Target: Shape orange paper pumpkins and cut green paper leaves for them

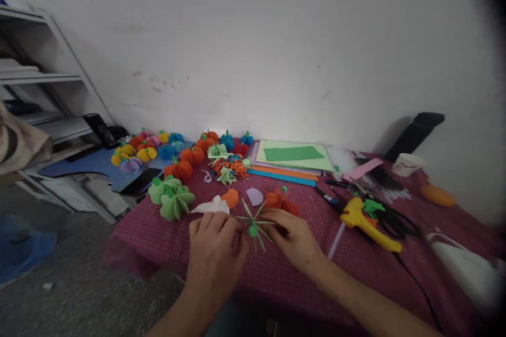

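Head view: table [158,237] under maroon checked cloth. Coloured paper sheets [292,160] stacked at far edge. Paper pumpkins [185,160] spread over far left corner. Yellow glue gun [366,224] lies right of centre. Left hand [215,253] and right hand [296,239] near front edge, fingertips of both pinched on green spiky paper piece [254,227] between them.

We count two green paper pumpkins [176,202], one spiky green paper piece [254,229], one yellow glue gun [358,218] and one white paper cup [407,164].

Red-clothed table [158,242], paper pumpkins [192,156], glue gun [358,217]
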`<state>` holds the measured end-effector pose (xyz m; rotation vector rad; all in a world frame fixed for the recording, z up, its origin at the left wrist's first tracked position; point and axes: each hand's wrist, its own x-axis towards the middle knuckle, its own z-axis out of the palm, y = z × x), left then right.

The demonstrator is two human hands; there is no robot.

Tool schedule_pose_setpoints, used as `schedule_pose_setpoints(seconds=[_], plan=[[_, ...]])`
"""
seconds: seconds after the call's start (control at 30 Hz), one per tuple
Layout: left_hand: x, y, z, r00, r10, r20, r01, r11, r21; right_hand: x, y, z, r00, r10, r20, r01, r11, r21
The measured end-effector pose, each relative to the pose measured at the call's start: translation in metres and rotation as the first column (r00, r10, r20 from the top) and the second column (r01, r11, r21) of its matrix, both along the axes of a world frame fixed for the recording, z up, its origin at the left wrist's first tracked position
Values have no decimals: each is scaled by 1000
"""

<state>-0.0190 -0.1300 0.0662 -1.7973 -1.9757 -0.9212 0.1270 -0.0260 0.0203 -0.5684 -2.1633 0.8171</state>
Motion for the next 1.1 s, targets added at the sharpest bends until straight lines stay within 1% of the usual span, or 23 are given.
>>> schedule_pose_setpoints(seconds=[0.07,0.1,0.17,0.23,0.27,0.37,0.4,0.47,0.53,0.6,0.67,0.73,0.77,0.83,0.93,1.1], plan=[[5,-1,-4,999,-32,9,32,999,17,-2,2,-5,1000,23,-14,-26,982,-185],[7,-1,-6,999,-52,14,52,998,21,-2,4,-7,999,41,-25,-47,956,-289],[10,-4,-9,996,-92,22,91,995,28,-1,7,-12,994,98,-57,-113,880,-462],[12,-9,-11,989,-144,41,143,989,28,1,11,-15,983,156,-95,-182,811,-556],[12,-12,-11,983,-176,61,175,984,24,2,13,-15,979,172,-112,-205,789,-579],[5,-18,-9,953,-267,141,263,964,45,5,19,-16,969,200,-146,-247,749,-614],[1,-18,-8,947,-278,161,270,961,66,6,20,-16,966,210,-153,-259,739,-622],[-12,-16,-7,948,-264,179,249,963,106,8,21,-16,959,242,-149,-281,720,-634],[-26,-11,-5,950,-239,199,227,970,81,9,21,-15,951,278,-134,-297,710,-638],[-38,-5,-4,936,-280,216,287,958,-5,10,20,-13,942,312,-120,-315,708,-631],[-44,0,-2,904,-350,246,384,917,-109,11,19,-12,932,343,-121,-339,699,-630],[-45,3,-2,861,-414,296,476,860,-183,11,18,-11,920,373,-121,-360,682,-637],[-45,4,-2,840,-436,321,511,836,-201,11,18,-11,916,385,-114,-364,679,-637],[-42,5,-3,815,-459,354,549,808,-215,11,19,-11,913,398,-90,-363,693,-623],[-37,8,-8,815,-454,359,543,815,-203,10,19,-12,918,392,-59,-349,727,-592],[-33,9,-14,841,-444,310,502,854,-138,10,19,-12,927,371,-54,-332,743,-581]])
